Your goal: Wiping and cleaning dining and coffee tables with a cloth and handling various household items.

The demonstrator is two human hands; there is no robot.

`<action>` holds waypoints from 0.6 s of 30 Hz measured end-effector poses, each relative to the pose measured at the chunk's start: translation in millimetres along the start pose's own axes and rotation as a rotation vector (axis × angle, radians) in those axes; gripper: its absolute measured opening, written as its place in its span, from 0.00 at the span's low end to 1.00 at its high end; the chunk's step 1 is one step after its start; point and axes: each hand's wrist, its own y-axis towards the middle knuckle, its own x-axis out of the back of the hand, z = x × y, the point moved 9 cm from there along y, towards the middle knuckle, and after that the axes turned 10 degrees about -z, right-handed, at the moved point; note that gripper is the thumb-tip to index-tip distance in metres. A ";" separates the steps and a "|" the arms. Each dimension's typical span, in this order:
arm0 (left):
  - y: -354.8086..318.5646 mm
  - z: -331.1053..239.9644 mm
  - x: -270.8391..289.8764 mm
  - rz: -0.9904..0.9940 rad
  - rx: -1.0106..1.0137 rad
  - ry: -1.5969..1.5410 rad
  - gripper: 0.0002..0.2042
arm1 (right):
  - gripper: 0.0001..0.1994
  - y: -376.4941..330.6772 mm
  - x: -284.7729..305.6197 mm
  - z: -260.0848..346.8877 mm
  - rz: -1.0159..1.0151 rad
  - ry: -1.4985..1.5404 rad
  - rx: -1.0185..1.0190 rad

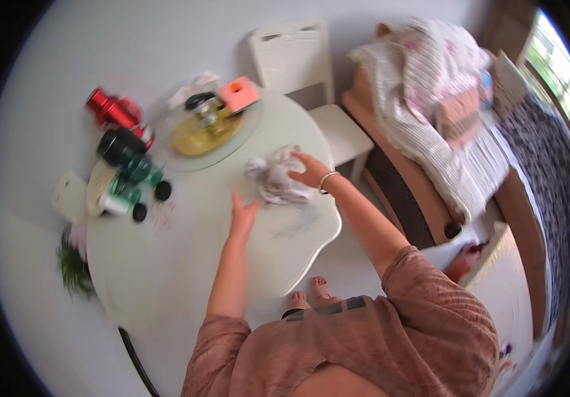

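Note:
A crumpled whitish-grey cloth [277,178] lies bunched on the pale round table [192,264]. My right hand [311,173], with a bracelet at its wrist, is at the cloth's right side. Its fingers are spread, and the fingertips overlap the cloth's edge; whether they press on it I cannot tell. On the near left side of the cloth, my left hand [244,216] is held with thumb and fingers apart and nothing in it.
A glass turntable [232,142] carries a yellow tray, a glass vessel and a pink box [239,96]. Left of it stand a red flask [116,112], green bottles [126,188] and dark lids [162,190]. Beyond are a white chair [295,56] and a sofa with a quilt [424,119].

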 end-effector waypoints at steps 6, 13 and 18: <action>-57.3 -0.5 -23.8 0.794 -0.159 0.363 0.17 | 0.17 -128.4 37.8 -10.6 0.390 0.099 -0.425; -142.2 -36.4 -84.6 1.220 -0.138 0.235 0.11 | 0.25 -333.0 109.7 26.9 0.186 1.004 -1.008; -230.9 -56.0 -166.2 1.398 -0.460 0.297 0.09 | 0.30 -417.7 210.3 43.6 -0.991 1.761 -0.425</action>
